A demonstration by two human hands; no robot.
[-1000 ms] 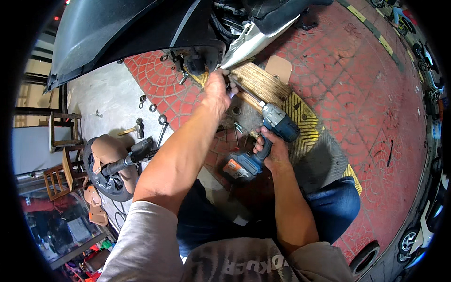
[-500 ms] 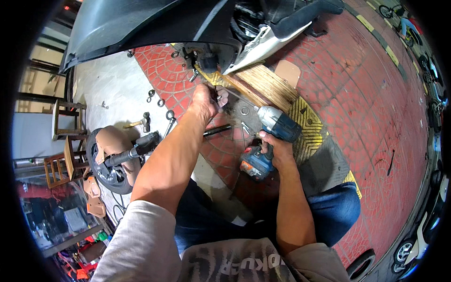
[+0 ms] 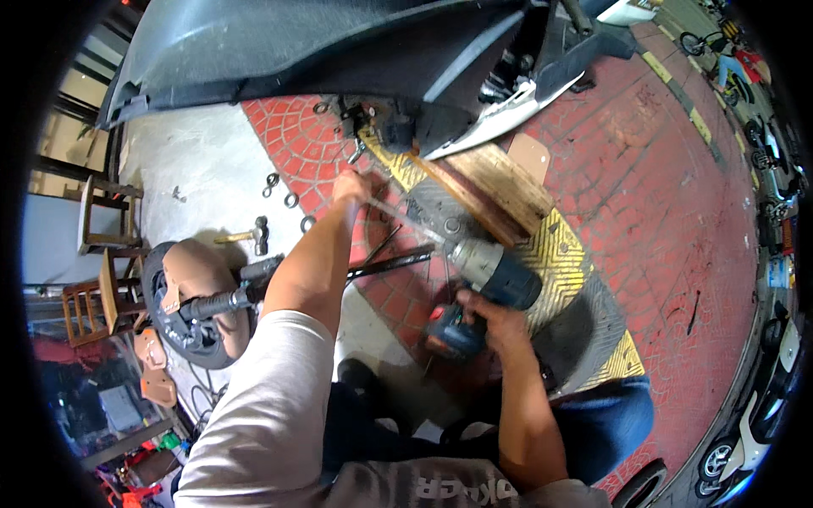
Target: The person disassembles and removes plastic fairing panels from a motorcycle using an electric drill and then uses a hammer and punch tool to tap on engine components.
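Observation:
My right hand [image 3: 500, 326] grips the handle of a blue cordless impact driver [image 3: 504, 278] with a battery at its base. A long thin rod [image 3: 406, 220] extends from the driver's nose toward my left hand [image 3: 351, 184]. That left hand, fingers curled, is low over the red paving by the rod's far end; what it holds, if anything, is hidden. Beneath the rod, a ring [image 3: 452, 225] lies on the grey pavement. A black bar [image 3: 394, 261] rests on the ground between my arms. Ahead stands the dark body [image 3: 279, 63] of a scooter.
Thick wooden planks [image 3: 500, 182] lie ahead on the yellow ribbed strip. To the left are a hammer [image 3: 258, 237], several rings, a wheel [image 3: 203, 343] with tan fender, and small wooden stools [image 3: 110, 216]. A tyre [image 3: 639, 489] lies lower right; parked motorbikes line the far right.
My left hand has moved slightly left and forward. My right hand has lowered a little with the impact driver, whose body has swung slightly. The view has shifted.

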